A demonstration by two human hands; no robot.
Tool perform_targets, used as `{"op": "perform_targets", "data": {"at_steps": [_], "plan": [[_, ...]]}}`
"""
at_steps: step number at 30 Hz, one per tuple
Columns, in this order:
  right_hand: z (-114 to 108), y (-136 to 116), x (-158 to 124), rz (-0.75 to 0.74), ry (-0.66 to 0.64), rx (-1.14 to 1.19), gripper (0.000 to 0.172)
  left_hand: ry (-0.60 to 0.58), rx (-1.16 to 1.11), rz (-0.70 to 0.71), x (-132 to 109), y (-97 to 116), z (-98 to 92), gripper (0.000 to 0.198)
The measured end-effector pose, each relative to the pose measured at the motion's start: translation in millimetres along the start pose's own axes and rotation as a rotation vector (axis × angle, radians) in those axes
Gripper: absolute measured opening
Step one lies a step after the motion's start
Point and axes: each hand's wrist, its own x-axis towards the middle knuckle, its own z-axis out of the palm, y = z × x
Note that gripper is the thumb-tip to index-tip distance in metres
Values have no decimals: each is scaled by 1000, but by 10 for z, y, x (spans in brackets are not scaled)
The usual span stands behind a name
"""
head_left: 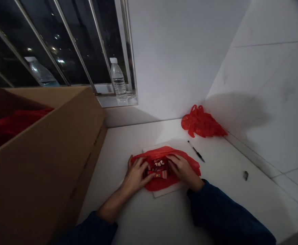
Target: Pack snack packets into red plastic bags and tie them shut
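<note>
Pose: left hand (135,176), right hand (184,169) curled palm-down; both on red plastic bag (156,185)

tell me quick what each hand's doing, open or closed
left hand: curled on the red plastic bag, can't tell if the grip is closed
right hand: curled on the bag's other side, can't tell either

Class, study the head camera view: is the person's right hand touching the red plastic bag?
Touching: the head view shows the right hand lying directly on the red plastic bag, with no gap between them.
</note>
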Motion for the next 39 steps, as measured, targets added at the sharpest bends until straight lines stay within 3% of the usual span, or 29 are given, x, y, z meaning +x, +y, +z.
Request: {"op": "perform_targets", "data": {"at_steps": [6, 13, 22, 27, 31, 35, 39], "plan": [[-183, -111, 31, 95, 221, 101, 25, -6, -50, -24, -1, 4, 31, 24], [-151, -48, -2, 68, 225, 111, 30, -16, -43, 19, -17, -14, 31, 45], [-81, 4, -12, 24, 169, -32, 34, 40, -81, 103, -18, -17, 17, 19], [-38, 42, -35, 33, 155, -58, 34, 204, -51, -25, 6, -40, 8, 16], [-13, -25, -40, 31, 99, -59, 34, 266, -21, -87, 4, -68, 23, 15], [-28, -146, -27, -34, -65, -102, 25, 258, 1, -56, -11, -48, 27, 15], [-69, -186, -27, -34, -187, -267, 16, 169, 35, 76, -18, 12, 19, 13]]}}
